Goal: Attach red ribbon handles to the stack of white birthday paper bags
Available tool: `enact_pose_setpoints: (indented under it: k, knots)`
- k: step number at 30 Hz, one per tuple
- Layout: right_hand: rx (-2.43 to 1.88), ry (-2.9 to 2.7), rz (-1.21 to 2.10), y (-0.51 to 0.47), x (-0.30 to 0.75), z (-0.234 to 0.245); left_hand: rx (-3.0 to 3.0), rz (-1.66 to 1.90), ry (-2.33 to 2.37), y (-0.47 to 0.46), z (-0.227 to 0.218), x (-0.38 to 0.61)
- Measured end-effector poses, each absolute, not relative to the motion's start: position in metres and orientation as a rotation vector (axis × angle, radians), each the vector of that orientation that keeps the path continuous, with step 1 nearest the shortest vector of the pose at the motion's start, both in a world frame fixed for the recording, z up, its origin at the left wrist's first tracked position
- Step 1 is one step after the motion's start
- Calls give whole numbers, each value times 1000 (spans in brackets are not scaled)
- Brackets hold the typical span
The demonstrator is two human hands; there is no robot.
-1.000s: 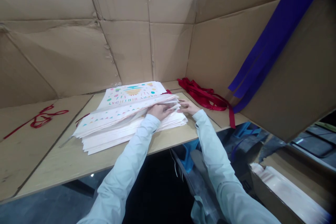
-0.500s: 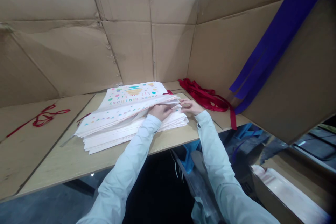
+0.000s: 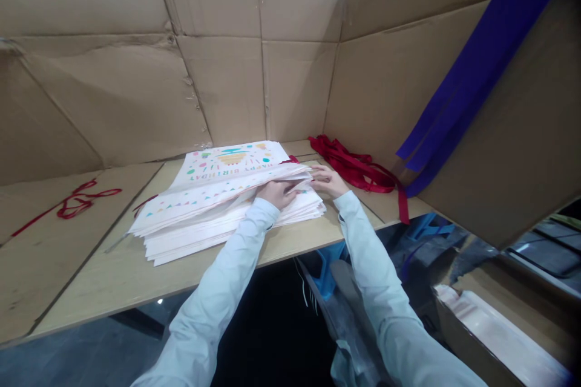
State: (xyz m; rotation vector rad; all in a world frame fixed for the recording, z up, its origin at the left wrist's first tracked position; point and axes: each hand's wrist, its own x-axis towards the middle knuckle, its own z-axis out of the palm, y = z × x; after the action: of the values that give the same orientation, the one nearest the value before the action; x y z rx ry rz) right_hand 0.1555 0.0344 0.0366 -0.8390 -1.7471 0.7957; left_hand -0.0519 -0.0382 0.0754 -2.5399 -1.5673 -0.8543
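- Your stack of white sheets [image 3: 181, 240] lies on the table [image 3: 113, 278], in front of the cardboard back panel [image 3: 218, 87], its edges fanned unevenly.
- The top sheet is printed in colours, with "HAPPY BIRTHDAY" upside down from where you sit; its near part bows upward, leaving a gap beneath at the right end.
- Your left hand [image 3: 276, 195] reaches into that gap, fingers bent among the sheets; you cannot tell whether its grip is pinching any, since the fingertips are hidden.
- Your right hand [image 3: 327, 181] is at the right edge of the stack, fingers pointing in toward the left hand; whether that grip is closed on a sheet, you cannot tell.
- Short bits of red ribbon show at the stack's left edge [image 3: 144, 205] and beyond its right end [image 3: 290, 159].
- Just past your right hand, a red ribbon bundle [image 3: 354, 166] lies by the cardboard side panel [image 3: 385, 97], one end over the table's edge.
- Purple ribbon [image 3: 481, 66] hangs down that panel.
- Well to the left, a thin red ribbon [image 3: 75, 201] lies looped on the table.
- Low on your right, a carton [image 3: 469, 341] holds white, shiny contents [image 3: 508, 335].
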Motion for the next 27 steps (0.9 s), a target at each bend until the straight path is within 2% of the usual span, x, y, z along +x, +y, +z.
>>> enact_pose_setpoints:
  k: [8, 11, 16, 20, 23, 27]
  knots:
    - [-957, -1939, 917, 31, 159, 40, -2415, -850, -1686, -40, 74, -50]
    - [-947, -1919, 764, 40, 155, 32, -2471, -899, -1588, -40, 74, -50]
    - [-943, -1855, 576, 45, 150, 28, -2560, -757, -1586, -38, 72, -53]
    - [-869, -1761, 723, 37, 150, 35, -2504, -807, -1510, -39, 72, -53]
    - [-867, -1668, 836, 31, 153, 40, -2423, -728, -1630, -41, 74, -51]
    - [-916, -1865, 982, 29, 156, 41, -2439, -763, -1702, -44, 76, -50]
